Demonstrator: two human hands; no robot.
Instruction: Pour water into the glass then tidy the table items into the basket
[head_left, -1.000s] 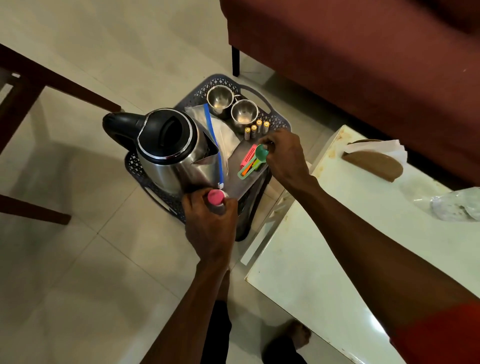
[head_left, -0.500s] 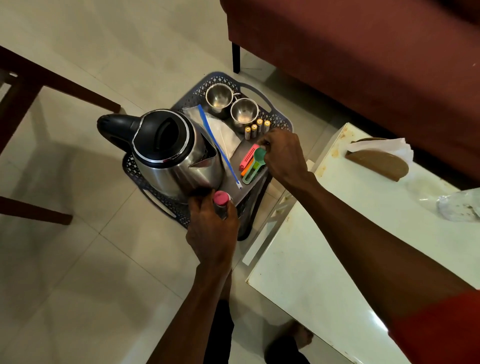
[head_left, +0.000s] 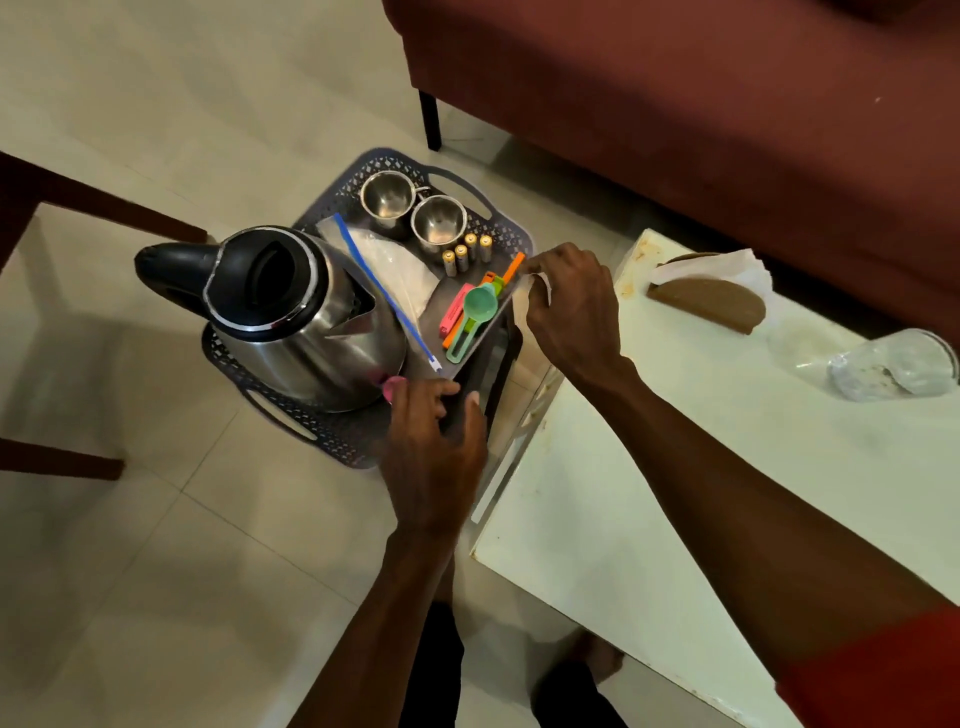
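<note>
I have a flat grey tray (head_left: 470, 332) tilted over the basket (head_left: 332, 436), which sits on the floor just off the desk's (head_left: 649, 467) left edge. My left hand (head_left: 434, 452) grips the tray's near end, fingers closed around it, a pink-capped thing (head_left: 393, 385) tucked beside them. My right hand (head_left: 574, 306) pinches the far corner. The measuring spoons (head_left: 475, 319) lie on the tray; I should tip it gently so they slide in beside the kettle (head_left: 291, 322), cups (head_left: 439, 221) and batteries (head_left: 466, 252). I can read no writing anywhere.
</note>
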